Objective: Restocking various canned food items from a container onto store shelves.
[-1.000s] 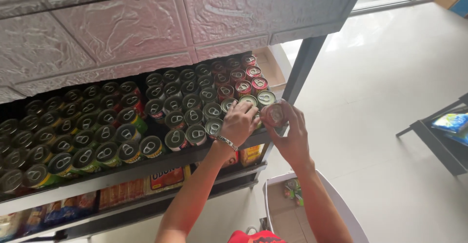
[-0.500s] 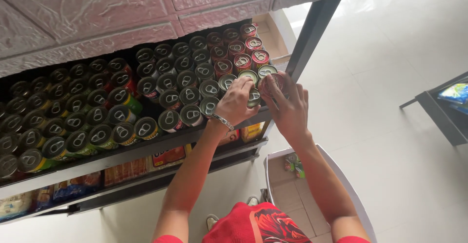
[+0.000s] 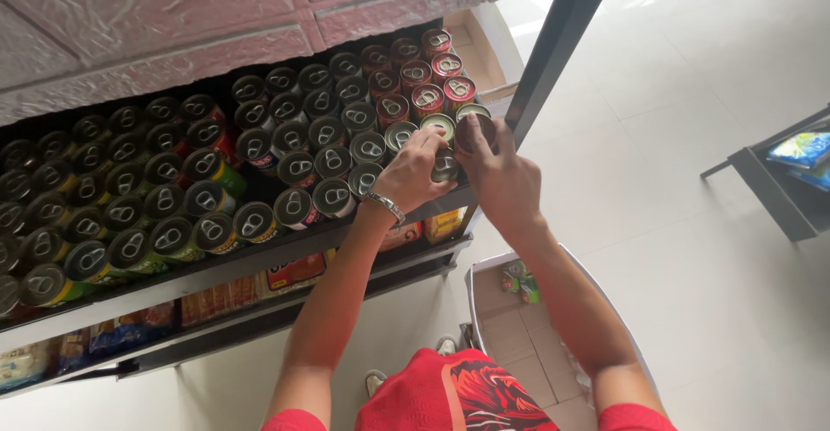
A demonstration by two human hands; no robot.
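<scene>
1. Pale, glossy floor tiles filled the right side of the head view, with a dark metal shelving unit standing on them at the left; its upright post ran down the right end of the shelf.
2. Rows of drink cans stood upright on the upper shelf, ring-pull tops facing the camera. Green and yellow cans occupied the left and middle; red cans sat at the far right rear.
3. Left hand was at the front right corner of the shelf, fingers curled down around the top of a can in the front row. The grasp was closed on that can; a metal bracelet circled the wrist.
4. Right hand was just beside the left one, fingers bent and wrapped over a second can at the very end of the row, next to the post. Only part of this can's dark top showed above the fingertips. The hand was clenched on it.
5. Both held cans lay within the front right corner of the block, touching or nearly touching neighbouring cans. Whether either was lifted clear of the shelf could not be determined.
6. Lower shelf held flat packaged goods in orange and yellow wrappers.
7. White bin stood on the floor beneath the right forearm, with a small green packet inside.
8. Red garment was visible at the bottom edge.
</scene>
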